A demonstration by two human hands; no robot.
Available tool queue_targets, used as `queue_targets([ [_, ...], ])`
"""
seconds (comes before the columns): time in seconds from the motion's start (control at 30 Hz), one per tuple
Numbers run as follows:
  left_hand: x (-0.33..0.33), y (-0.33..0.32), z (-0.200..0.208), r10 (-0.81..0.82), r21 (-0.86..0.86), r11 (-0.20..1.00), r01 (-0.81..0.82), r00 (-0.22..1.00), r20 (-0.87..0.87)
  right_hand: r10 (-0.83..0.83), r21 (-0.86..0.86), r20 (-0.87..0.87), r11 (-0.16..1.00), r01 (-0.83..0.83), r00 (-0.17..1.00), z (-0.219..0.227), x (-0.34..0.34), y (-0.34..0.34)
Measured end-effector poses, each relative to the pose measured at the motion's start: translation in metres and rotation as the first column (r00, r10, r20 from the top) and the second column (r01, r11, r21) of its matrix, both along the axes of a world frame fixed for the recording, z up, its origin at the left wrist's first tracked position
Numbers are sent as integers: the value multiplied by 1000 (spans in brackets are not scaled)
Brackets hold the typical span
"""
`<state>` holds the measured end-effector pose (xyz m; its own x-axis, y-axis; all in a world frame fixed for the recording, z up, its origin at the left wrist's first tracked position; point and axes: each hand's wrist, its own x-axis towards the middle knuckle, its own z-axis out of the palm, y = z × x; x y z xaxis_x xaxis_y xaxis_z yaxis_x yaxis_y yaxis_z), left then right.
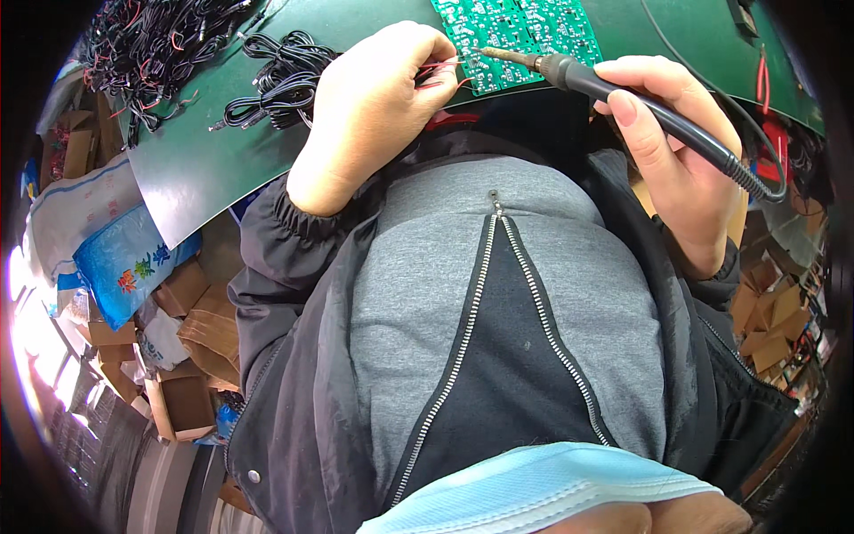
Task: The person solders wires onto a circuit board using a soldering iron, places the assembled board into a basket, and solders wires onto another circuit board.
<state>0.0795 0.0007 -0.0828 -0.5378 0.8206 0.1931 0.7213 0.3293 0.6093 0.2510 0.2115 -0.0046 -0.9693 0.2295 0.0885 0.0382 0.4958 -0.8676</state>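
Observation:
My right hand (672, 133) grips the black handle of a soldering iron (614, 89) like a pen. The iron's tip points left, over the near left part of a green circuit board panel (534, 40) covered in small components. My left hand (382, 93) is closed at the panel's left edge, pinching thin red wires (440, 65) between thumb and fingers. The wire ends reach toward the board, close to the iron's tip; whether they touch it I cannot tell. Part of the wires is hidden inside my left hand.
Bundled black cables (285, 76) lie left of my left hand, with a large cable heap (169, 44) farther left. The iron's cord (778, 160) loops at the right of the green table (178, 178). Red-handled pliers (762, 80) lie far right. Cardboard boxes (213, 334) stand below left.

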Motion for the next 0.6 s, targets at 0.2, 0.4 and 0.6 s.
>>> queue_targets([
  [0.2,0,0,3,-13,3,1000,13,1000,-8,47,3,19,999,-47,999,2,4,1],
  [0.4,-1,-1,-2,25,59,998,-23,999,-42,38,55,-13,998,-37,999,-3,3,-4],
  [0.6,-3,-3,7,-7,61,998,8,1000,-11,44,99,14,994,-45,999,-1,3,-6],
])
